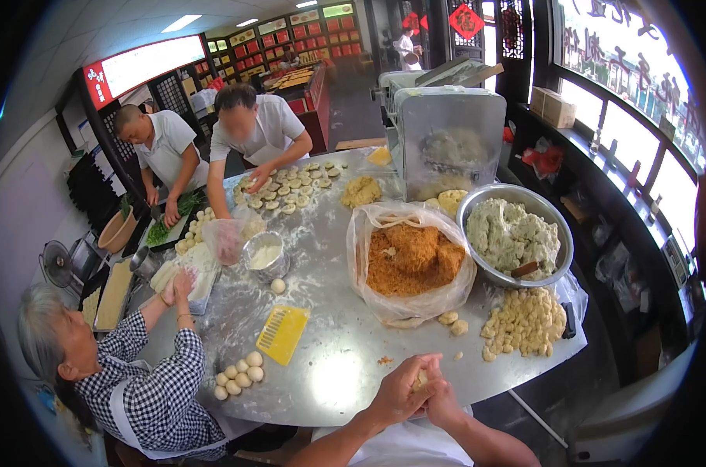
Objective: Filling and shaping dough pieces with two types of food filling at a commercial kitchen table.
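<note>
My left hand (400,390) and my right hand (442,400) are cupped together at the front edge of the steel table (335,373). Between them is a piece of pale dough (420,379), mostly covered by my fingers. Beyond my hands stands an open plastic bag of orange-brown shredded filling (408,257). To its right a steel bowl (567,257) holds a greenish-white mixture (510,233) with a wooden handle (525,269) sticking out. A heap of small yellowish dough pieces (525,321) lies in front of the bowl. Two dough pieces (459,327) rest by the bag.
Left of me are several round dough balls (242,373) and a yellow plastic scraper (283,334). A metal pot of flour (266,257) stands farther back. A co-worker in a checked shirt (154,373) works at the left; two others stand across the table. A large machine (452,134) stands behind the bag.
</note>
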{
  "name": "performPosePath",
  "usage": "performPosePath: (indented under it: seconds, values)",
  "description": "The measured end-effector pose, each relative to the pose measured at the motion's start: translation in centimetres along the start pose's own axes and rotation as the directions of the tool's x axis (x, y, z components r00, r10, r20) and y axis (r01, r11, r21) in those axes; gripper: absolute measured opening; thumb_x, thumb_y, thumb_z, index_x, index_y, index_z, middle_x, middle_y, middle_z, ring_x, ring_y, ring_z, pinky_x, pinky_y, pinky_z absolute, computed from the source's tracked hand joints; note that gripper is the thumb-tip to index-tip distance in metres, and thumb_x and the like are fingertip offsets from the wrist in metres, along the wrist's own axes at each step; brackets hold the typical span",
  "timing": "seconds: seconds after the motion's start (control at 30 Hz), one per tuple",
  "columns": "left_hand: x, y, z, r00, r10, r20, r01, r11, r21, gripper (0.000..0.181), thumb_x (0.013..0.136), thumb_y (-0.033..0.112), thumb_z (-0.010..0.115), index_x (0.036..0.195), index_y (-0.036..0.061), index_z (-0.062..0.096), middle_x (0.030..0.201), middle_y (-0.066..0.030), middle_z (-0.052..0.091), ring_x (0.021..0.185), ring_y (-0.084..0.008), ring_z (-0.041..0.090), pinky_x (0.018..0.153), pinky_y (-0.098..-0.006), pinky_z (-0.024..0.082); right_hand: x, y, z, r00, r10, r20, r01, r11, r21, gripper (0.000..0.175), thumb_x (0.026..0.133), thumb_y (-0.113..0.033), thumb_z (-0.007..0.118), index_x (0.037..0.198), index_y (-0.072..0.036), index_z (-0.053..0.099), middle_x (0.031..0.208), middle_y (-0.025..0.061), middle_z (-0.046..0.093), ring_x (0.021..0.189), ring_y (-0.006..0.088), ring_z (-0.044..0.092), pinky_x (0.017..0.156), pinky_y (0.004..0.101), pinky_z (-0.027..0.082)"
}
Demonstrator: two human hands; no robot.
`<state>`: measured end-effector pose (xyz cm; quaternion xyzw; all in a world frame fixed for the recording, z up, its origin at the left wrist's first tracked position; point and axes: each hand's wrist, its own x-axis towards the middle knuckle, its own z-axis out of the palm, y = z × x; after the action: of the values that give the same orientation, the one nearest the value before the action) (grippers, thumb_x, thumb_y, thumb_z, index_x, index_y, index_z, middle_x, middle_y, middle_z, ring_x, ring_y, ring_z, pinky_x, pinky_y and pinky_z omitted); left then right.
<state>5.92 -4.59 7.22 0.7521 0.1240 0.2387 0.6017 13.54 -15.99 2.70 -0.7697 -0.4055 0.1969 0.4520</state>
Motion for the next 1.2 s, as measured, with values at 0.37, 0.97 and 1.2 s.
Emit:
performPosePath:
  seconds: [0.37,0.97,1.2]
  values:
    - [-0.1,1.2,-0.3,0.998,-0.005,0.056,0.010,0.997,-0.080,0.039,0.112,0.037,0.052,0.122,0.0036,0.070,0.105,-0.0103,0.076,0.085,-0.0188,0.070,0.076,-0.0308,0.056,-0.1,1.1,-0.4,0.908,0.275,0.316,-0.390,0.829,0.401,0.078,0.111,-0.064,0.024,0.142,0.001,0.054,0.124,0.0131,0.068,0.113,0.0241,0.066,0.096,0.0365,0.053]
    - [-0.7,0.2,-0.5,0.968,-0.199,0.150,0.235,0.932,-0.278,0.039,0.109,0.040,0.058,0.119,0.0048,0.073,0.097,-0.0091,0.077,0.080,-0.0242,0.072,0.071,-0.0343,0.056,-0.4,0.1,0.3,0.913,0.334,0.235,-0.393,0.557,0.732,0.074,0.103,-0.078,0.030,0.118,-0.011,0.057,0.093,0.0063,0.063,0.075,0.0171,0.061,0.062,0.0326,0.049]
    - [-0.3,-0.9,0.0,0.974,-0.225,0.011,0.225,0.974,-0.032,0.043,0.109,0.041,0.057,0.123,0.0036,0.072,0.116,-0.0126,0.075,0.107,-0.0255,0.072,0.092,-0.0334,0.055,-0.1,-0.8,0.9,0.937,0.307,0.164,-0.295,0.450,0.843,0.069,0.104,-0.075,0.037,0.119,-0.010,0.057,0.096,0.0059,0.064,0.075,0.0163,0.062,0.059,0.0335,0.050]
